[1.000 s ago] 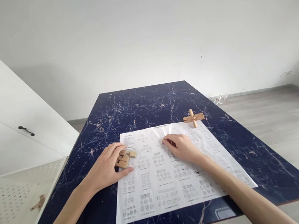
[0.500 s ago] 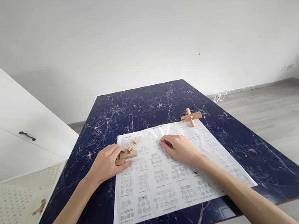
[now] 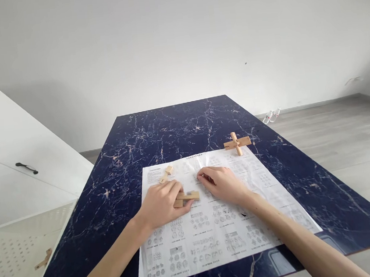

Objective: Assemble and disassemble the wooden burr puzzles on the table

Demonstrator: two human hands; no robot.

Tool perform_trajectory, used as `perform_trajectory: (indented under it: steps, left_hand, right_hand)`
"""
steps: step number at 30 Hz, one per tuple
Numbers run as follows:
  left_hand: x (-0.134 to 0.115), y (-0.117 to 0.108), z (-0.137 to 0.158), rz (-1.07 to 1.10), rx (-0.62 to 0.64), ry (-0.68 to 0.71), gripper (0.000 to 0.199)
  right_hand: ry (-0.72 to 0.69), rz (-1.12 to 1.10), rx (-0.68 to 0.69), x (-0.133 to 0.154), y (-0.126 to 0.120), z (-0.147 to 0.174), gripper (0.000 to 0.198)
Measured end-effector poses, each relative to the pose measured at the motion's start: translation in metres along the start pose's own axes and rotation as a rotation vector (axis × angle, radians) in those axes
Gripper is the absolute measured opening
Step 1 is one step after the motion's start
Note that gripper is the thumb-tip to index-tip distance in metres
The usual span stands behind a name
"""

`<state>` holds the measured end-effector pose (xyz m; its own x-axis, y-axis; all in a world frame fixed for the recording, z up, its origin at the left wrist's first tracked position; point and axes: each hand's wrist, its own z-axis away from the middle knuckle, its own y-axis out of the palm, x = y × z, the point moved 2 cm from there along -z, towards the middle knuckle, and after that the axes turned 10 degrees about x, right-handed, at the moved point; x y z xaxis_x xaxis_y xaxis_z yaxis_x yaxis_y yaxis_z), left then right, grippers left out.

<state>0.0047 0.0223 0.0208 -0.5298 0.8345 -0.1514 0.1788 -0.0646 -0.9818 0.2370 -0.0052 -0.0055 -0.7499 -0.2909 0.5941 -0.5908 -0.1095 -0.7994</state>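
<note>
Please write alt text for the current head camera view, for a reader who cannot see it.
The left hand holds wooden blocks over a printed sheet on a dark blue table. The right hand, fingers curled, is at the sheet too; a wooden cross sits by its far right corner.

Bright, soft, diffuse light; source out of frame. Wall grayer toward top corners, faint shadow at left. Pale sheen on table at lower right. Left hand, block slightly blurred. Paper's print too soft to read. Wide-angle stretch at edges.
</note>
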Motion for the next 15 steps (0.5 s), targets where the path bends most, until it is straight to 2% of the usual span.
perform_trajectory:
  steps: [4, 8, 12, 15]
  left_hand:
    - [-0.013, 0.005, -0.008, 0.046, -0.009, -0.001, 0.042]
    - [-0.007, -0.002, -0.005, 0.111, -0.079, 0.014, 0.046]
    - [0.015, -0.012, 0.004, 0.126, -0.189, -0.182, 0.024]
    - [0.035, -0.013, 0.011, 0.160, -0.210, -0.350, 0.024]
  right_hand:
    - [0.002, 0.000, -0.008, 0.000, 0.001, 0.001, 0.021]
    - [0.004, 0.002, -0.013, -0.002, 0.002, 0.001, 0.022]
    - [0.009, 0.022, -0.033, -0.001, 0.004, 0.002, 0.022]
    - [0.013, -0.002, -0.063, 0.001, 0.005, 0.003, 0.023]
